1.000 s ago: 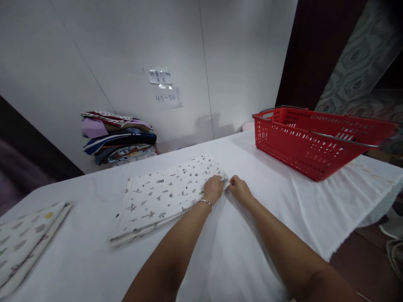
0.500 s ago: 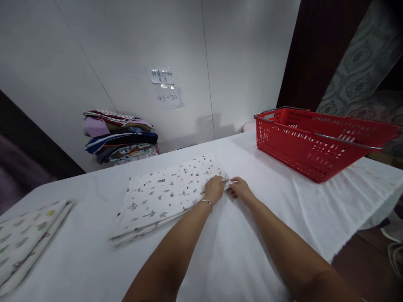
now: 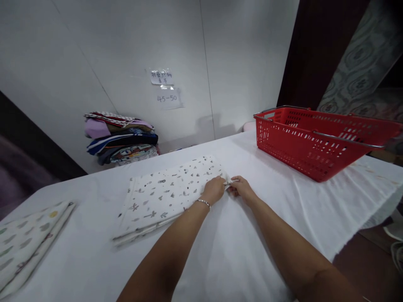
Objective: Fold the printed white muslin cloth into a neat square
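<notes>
A folded white cloth (image 3: 170, 195) printed with small grey figures lies flat in layers on the white-covered table. At its near right corner, my left hand (image 3: 214, 189), with a bracelet on the wrist, is closed on the cloth's edge. My right hand (image 3: 242, 188) is closed on the same corner from the right, thumb and fingers pinching the fabric between the two hands. The fingertips partly hide the corner itself. Further left lies a second folded white cloth (image 3: 28, 239) with larger leaf-like prints, apart from both hands.
A red perforated basket (image 3: 299, 144) with metal handles stands at the right of the table (image 3: 270, 226). Behind the table's far edge rises a pile of folded coloured fabrics (image 3: 122, 138) against the wall. Two paper labels (image 3: 166, 98) are stuck on the wall.
Both hands stay at the cloth's corner with only a slight shift of the fingers. The view has moved very little.
</notes>
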A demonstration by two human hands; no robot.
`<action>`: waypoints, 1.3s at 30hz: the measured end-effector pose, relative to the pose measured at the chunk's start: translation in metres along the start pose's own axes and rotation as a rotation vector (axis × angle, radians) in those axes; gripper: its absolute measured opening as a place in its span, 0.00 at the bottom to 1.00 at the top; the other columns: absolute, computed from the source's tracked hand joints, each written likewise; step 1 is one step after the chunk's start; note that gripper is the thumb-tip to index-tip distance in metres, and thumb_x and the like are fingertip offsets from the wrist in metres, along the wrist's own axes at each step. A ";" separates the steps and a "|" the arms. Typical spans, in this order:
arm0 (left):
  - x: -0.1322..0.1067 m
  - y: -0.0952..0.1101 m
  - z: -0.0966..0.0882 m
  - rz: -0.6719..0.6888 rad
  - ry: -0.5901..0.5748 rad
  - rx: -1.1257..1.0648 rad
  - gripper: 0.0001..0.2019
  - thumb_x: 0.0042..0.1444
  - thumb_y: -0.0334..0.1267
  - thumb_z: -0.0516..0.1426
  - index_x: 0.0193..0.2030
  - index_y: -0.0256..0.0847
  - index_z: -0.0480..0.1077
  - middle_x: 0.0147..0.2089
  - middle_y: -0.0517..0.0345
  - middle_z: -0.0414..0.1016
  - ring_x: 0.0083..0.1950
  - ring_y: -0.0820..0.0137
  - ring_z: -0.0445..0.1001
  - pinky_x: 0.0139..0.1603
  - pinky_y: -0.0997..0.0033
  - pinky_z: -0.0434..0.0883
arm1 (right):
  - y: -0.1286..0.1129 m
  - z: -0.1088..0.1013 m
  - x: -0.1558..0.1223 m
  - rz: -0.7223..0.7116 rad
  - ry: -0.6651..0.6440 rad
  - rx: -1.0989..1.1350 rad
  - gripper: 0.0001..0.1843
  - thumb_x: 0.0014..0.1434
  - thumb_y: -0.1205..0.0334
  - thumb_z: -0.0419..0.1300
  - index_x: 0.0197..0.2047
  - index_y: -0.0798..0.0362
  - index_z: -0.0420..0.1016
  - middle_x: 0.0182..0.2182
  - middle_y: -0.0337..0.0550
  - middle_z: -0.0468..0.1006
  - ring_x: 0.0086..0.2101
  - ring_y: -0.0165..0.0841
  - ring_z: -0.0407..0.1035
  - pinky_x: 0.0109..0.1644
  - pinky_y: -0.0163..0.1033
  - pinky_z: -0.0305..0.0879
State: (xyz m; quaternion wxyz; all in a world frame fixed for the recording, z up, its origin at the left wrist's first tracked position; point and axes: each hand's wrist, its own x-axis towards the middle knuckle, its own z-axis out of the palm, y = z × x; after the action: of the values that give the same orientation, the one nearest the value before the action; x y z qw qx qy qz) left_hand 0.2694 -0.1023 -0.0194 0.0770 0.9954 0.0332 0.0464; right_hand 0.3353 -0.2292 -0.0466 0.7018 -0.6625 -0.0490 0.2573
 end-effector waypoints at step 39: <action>-0.167 -0.090 -0.018 -0.435 0.130 0.181 0.16 0.53 0.25 0.49 0.47 0.40 0.65 0.48 0.51 0.68 0.50 0.63 0.63 0.48 0.63 0.61 | 0.025 -0.030 0.022 -0.275 0.123 -0.683 0.27 0.47 0.49 0.56 0.47 0.56 0.71 0.24 0.43 0.73 0.22 0.33 0.65 0.25 0.37 0.59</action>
State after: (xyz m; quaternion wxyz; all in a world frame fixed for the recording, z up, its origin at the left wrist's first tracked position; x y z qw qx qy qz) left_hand 0.0968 -0.0230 -0.0302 -0.0068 0.9626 0.2556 0.0898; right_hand 0.3595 -0.2471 -0.0799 0.4702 -0.8598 -0.1784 0.0890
